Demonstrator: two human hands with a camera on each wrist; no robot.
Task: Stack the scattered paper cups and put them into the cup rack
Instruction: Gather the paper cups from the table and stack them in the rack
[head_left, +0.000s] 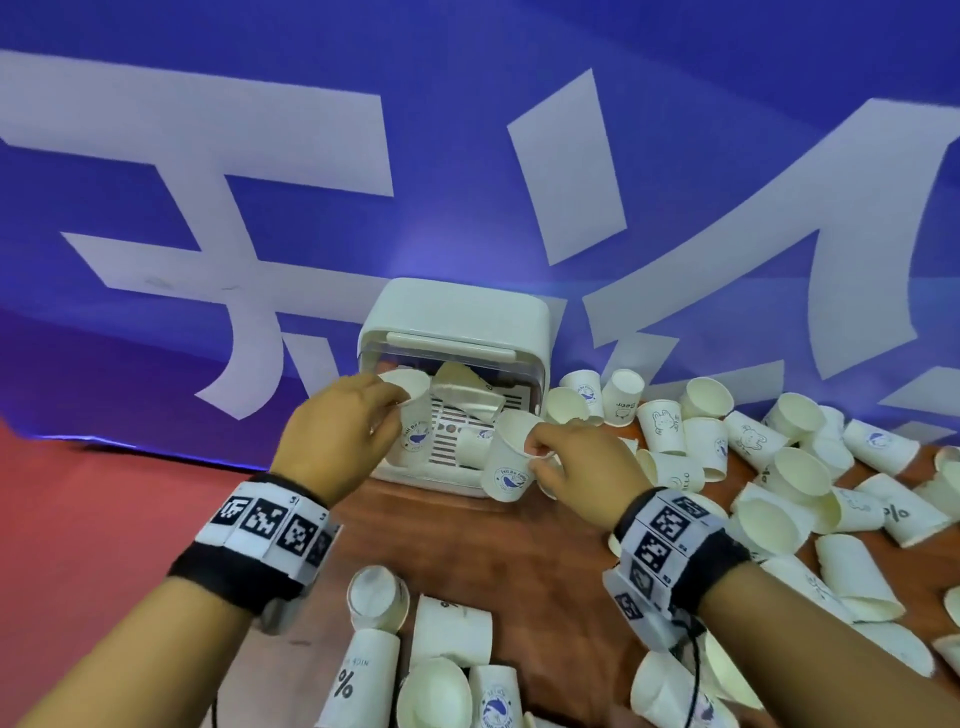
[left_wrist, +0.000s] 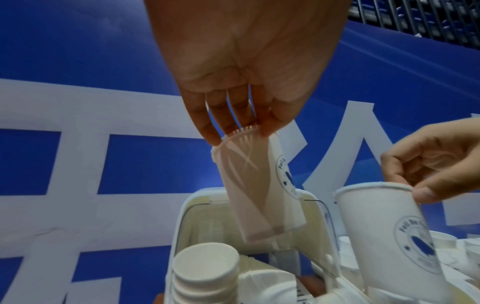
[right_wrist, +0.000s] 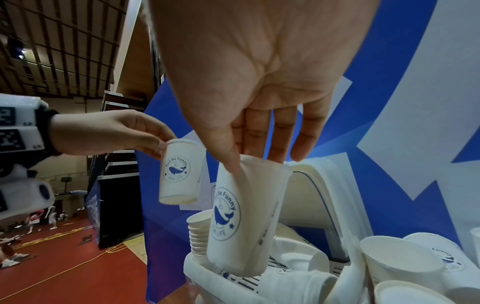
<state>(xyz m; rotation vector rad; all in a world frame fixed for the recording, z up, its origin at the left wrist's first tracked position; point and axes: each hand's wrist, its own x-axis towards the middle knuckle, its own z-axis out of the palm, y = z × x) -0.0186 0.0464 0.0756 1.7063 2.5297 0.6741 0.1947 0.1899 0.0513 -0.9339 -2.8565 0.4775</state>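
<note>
The white cup rack (head_left: 453, 317) stands at the table's back with its lid up, and a short stack of cups (left_wrist: 205, 271) and loose cups sit inside it. My left hand (head_left: 399, 401) pinches the rim of a white whale-print cup (head_left: 415, 434), holding it upright just in front of the rack's opening. The right hand (head_left: 536, 458) pinches the rim of a second whale-print cup (head_left: 508, 475), beside the first and slightly lower. In the left wrist view the left cup (left_wrist: 262, 189) hangs above the rack. In the right wrist view the right cup (right_wrist: 244, 216) hangs over the rack's front edge.
Many loose paper cups (head_left: 779, 467) lie scattered over the right side of the brown table (head_left: 493, 551). More cups (head_left: 431, 649) lie near its front edge. A blue banner (head_left: 260, 156) hangs right behind the rack. Red floor (head_left: 104, 493) lies to the left.
</note>
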